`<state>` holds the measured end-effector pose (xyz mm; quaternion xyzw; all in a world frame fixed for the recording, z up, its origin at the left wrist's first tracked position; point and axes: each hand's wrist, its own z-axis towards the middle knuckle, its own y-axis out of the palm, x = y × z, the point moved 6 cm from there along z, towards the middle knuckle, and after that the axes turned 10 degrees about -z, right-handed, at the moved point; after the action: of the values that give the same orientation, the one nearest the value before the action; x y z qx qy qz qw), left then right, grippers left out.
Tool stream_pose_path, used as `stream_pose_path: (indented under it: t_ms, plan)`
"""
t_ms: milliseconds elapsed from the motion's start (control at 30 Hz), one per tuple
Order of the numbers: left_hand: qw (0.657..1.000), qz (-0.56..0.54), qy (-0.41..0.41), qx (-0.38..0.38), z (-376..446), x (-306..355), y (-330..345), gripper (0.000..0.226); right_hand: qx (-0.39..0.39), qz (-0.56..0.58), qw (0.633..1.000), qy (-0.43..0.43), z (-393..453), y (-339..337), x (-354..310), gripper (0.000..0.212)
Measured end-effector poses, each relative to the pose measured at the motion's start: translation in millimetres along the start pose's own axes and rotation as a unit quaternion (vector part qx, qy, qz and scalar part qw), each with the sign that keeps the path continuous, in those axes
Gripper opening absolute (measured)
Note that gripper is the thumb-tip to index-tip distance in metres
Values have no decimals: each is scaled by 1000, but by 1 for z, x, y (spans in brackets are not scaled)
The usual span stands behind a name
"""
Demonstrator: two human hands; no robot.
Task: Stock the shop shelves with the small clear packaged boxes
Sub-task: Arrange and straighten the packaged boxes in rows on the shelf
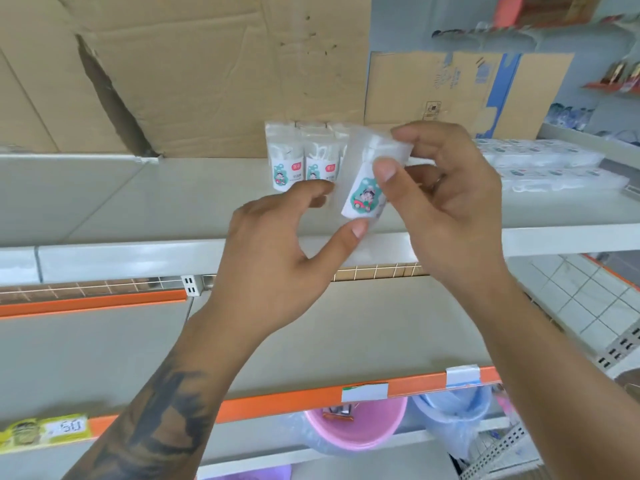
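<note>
Below the hands, a pink basin [356, 427] sits under an orange-edged shelf [311, 393]. Closer to the upper shelf [145, 206], both hands meet on one small clear box [367, 178] held tilted in the air — the left hand [277, 251] pinches its lower end, the right hand [446, 199] grips the top. Behind it, more clear boxes [304, 161] stand upright on that shelf, against a cardboard sheet [207, 64].

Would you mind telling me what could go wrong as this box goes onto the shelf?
1. The box is tilted and only pinched by the right hand and left hand, so it might slip.
2. Set down carelessly, it could topple the upright boxes standing close behind on the shelf.
</note>
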<state>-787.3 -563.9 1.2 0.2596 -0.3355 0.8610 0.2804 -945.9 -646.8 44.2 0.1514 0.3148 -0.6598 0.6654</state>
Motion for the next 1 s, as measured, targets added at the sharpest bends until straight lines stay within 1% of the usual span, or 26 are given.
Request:
stream_pose_path:
  t_ms: [67,100,167,233,333,400,467,633,767,1000]
  plan:
    - [988,151,11,18,-7,-11,-11,63,0,-61,998,-13,12,8,5,23]
    - [979,205,3,19,-12,-18,-14,65,1,-108,994,-27,18,13,9,24]
    - [962,272,-12,8,-21,-33,-14,65,-7,-206,976,-65,30,25,19,33]
    - [949,315,5,2,-27,-43,-12,63,-28,-272,957,-103,38,40,31,38]
    - [943,329,41,17,-31,-46,-13,58,-50,-342,929,-136,42,58,44,42]
    - [941,335,45,19,-31,-47,-13,58,-58,-374,914,-148,42,64,49,42]
    - [937,345,48,20,-31,-48,-13,58,-64,-390,907,-146,42,66,54,40]
    - [930,360,70,36,-32,-49,-11,58,-68,-411,902,-118,44,66,62,36]
    - [924,369,88,44,-34,-50,-11,60,-68,-418,899,-113,42,65,61,35]
    - [928,360,82,46,-38,-52,-10,59,-75,-411,902,-110,43,67,63,35]
